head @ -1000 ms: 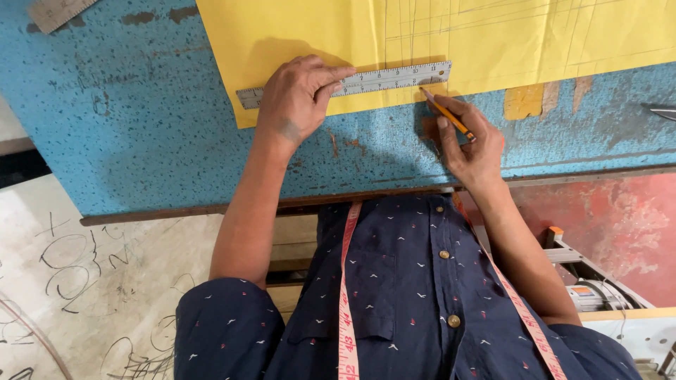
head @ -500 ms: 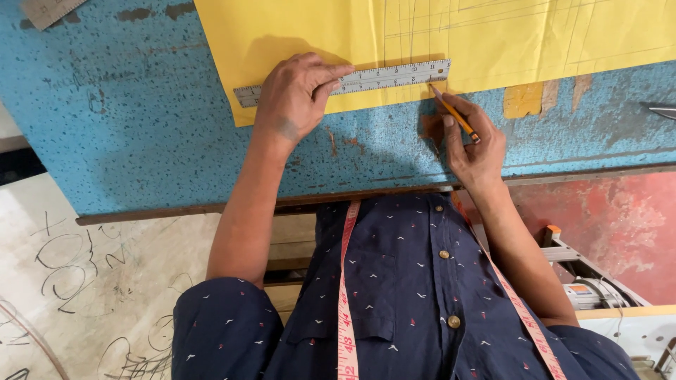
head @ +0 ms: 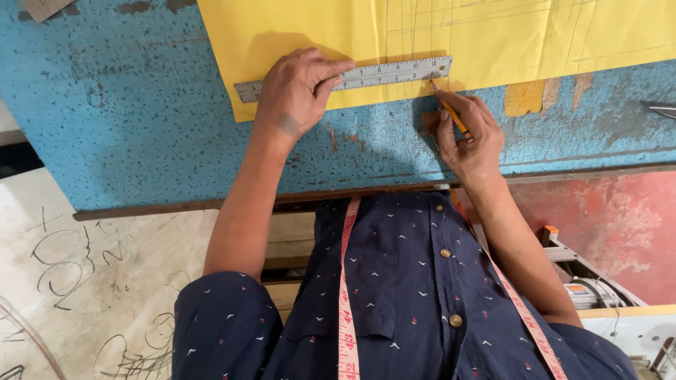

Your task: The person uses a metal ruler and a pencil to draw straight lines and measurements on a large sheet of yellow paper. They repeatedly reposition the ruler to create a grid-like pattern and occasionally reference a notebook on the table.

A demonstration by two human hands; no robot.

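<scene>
One flat silver metal ruler [head: 366, 76] lies along the bottom edge of one big yellow paper sheet [head: 317, 28] on the blue speckled bench [head: 127, 119]. The left hand [head: 299, 90] lies open, pressing flat on the ruler. The right hand [head: 470, 134] is closed around one orange pencil [head: 448, 112], its tip at the ruler's right end, with bare bench left of the paper.

dark navy shirt [head: 394, 309] here, short-sleeved, dotted all over with tiny white and red flecks, pale round buttons running down the front. a pink-orange measuring tape [head: 346, 295] hangs round the neck, both ends trailing toward six o'clock, forearms bare.
</scene>
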